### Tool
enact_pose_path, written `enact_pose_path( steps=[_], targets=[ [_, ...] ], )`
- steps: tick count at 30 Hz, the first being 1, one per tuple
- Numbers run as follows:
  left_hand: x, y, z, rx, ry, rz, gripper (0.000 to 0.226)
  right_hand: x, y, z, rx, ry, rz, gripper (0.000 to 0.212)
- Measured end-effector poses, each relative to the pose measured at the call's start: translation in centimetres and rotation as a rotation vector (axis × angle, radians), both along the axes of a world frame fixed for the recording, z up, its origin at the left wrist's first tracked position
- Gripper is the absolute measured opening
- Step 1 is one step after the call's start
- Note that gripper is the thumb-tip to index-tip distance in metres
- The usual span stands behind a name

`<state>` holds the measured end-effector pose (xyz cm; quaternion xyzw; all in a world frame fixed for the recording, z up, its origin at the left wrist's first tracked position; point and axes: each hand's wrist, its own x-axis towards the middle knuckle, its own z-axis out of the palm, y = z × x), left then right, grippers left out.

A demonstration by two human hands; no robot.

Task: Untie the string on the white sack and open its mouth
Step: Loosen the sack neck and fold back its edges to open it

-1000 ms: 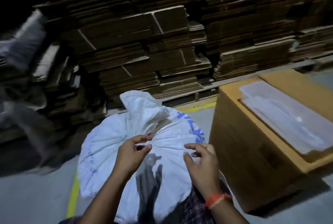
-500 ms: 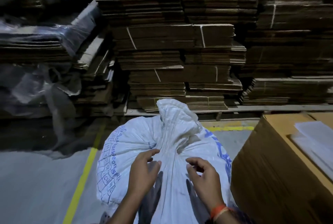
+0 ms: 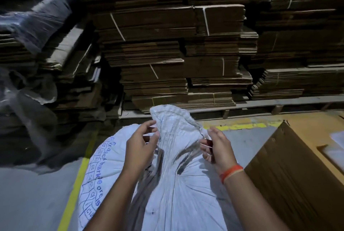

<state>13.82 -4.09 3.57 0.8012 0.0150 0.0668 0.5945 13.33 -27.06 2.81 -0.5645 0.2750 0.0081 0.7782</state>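
Both hands raised since the earlier frame, flanking gathered neck of white sack (image 3: 176,184) at lower centre. Left hand (image 3: 138,149) loosely open; right hand (image 3: 216,149) pinching thin string (image 3: 205,144). Soft, bulky, probably heavy; best gripped at neck.

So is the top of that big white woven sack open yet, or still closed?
Still closed: the white woven sack has its neck bunched into tight pleats, and both hands, left hand and right hand, flank it. No opening shows.

sack (image 3: 178,184) in front on floor (image 3: 33,193), hands either side of its neck, open box (image 3: 297,171) right, cardboard stacks (image 3: 167,54) behind
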Motion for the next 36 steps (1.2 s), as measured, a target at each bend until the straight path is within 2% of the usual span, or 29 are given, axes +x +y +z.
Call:
enact_pose_path(
  steps=[5,11,13,17,19,21,24,27,31,36],
  targets=[
    [-0.1,-1.2,-0.4,-0.008,0.026,-0.013,0.032,1.7,-1.5,-0.9,0.078,0.170,0.135,0.041],
    [-1.8,-1.6,-0.3,0.028,0.048,0.007,0.034,2.1,-1.5,-1.5,0.109,0.136,0.212,0.065],
    [-2.4,-1.5,0.0,0.026,0.041,0.003,0.033,2.2,-1.4,-1.4,0.101,0.130,0.212,0.065],
    [-3.3,-0.9,0.6,0.038,0.043,0.016,0.033,2.5,-1.7,-0.5,0.041,0.179,0.283,0.052],
    [-3.8,-0.7,0.9,0.049,0.037,0.031,0.031,2.8,-1.8,-0.5,0.010,0.201,0.321,0.060],
    [-4.3,-0.5,1.4,0.056,0.030,0.057,0.029,2.7,-1.6,-0.6,-0.019,0.182,0.251,0.060],
    [-4.7,-0.4,2.3,0.068,0.008,0.136,0.025,1.2,-0.8,-0.9,-0.266,-0.016,0.070,0.036],
    [-4.9,-0.9,3.2,0.047,-0.039,0.212,0.024,-2.4,0.7,-1.0,-0.609,-0.164,0.021,0.031],
    [-5.5,-2.4,4.8,0.061,-0.064,0.203,0.036,-6.6,2.4,-0.3,-0.702,-0.239,0.040,0.024],
    [-5.6,-3.8,5.9,0.189,-0.033,0.117,0.044,-8.9,3.3,-0.1,-0.779,-0.293,0.102,0.018]
  ],
)
